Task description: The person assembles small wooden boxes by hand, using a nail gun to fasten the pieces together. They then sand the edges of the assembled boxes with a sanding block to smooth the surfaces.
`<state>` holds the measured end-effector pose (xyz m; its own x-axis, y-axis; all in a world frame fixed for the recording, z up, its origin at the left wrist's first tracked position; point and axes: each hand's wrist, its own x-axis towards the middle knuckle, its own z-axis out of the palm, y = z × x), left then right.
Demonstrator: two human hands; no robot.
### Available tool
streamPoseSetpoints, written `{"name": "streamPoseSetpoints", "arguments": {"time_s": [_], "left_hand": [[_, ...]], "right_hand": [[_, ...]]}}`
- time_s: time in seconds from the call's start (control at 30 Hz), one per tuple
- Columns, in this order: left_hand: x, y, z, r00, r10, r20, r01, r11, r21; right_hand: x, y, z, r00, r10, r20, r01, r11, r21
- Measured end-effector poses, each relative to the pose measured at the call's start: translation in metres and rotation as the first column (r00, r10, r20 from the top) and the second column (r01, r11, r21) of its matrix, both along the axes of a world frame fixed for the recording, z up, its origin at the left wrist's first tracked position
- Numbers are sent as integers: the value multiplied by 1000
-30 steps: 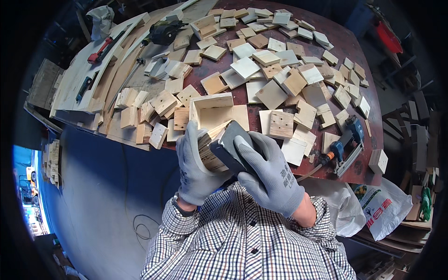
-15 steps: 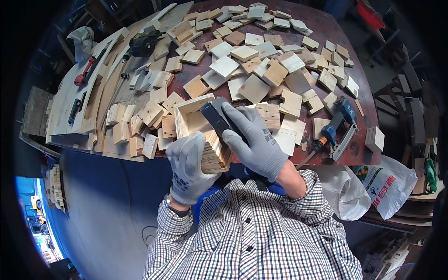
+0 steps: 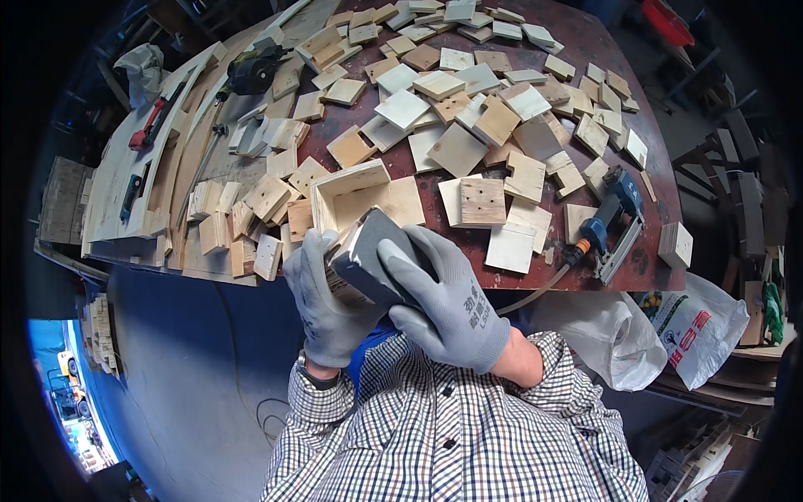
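Both my hands wear pale grey knit gloves. My left hand (image 3: pixel 328 305) grips a small open-topped plywood box (image 3: pixel 350 186) by its near left side, at the table's front edge. In my right hand (image 3: pixel 452 305) is a dark grey sanding block (image 3: pixel 381 255), its fingers wrapped over the top. The block rests tilted against the near part of the box and hides much of it. Between the block and the box the exact contact cannot be seen. Loose wooden pieces lie just beyond and left of the box.
A blue nail gun (image 3: pixel 615 213) with an orange-fitted hose lies at the table's right. Many square and notched wood pieces (image 3: pixel 458 151) cover the dark red table (image 3: pixel 577 268). On the left are boards, a black power tool (image 3: pixel 253 71) and a red-handled tool (image 3: pixel 149 125).
The sanding block and my right hand have come down and nearer to me, from the box's right rim to its near side. The box has tipped in my left hand.
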<state>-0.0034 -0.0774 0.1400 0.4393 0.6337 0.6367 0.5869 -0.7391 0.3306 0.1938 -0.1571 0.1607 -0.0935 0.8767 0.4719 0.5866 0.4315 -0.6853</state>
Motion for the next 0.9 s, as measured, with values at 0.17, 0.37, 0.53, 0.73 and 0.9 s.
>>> {"name": "streamPoseSetpoints", "arguments": {"time_s": [0.17,0.37,0.53,0.73,0.9], "left_hand": [[7,-4,-3,992,97,84,-76,972,-224],[16,-10,24,964,143,226,-41,915,-402],[12,-7,16,920,217,326,-3,836,-548],[20,-4,13,967,67,245,63,870,-489],[21,-8,15,765,245,595,367,594,-716]], "right_hand": [[16,12,-12,989,-150,0,150,987,-57],[26,7,-18,967,-237,96,237,971,13],[42,4,-18,962,-268,-49,272,957,106],[2,0,14,967,-180,181,141,968,209],[43,20,-10,918,-381,106,359,916,181]]}}
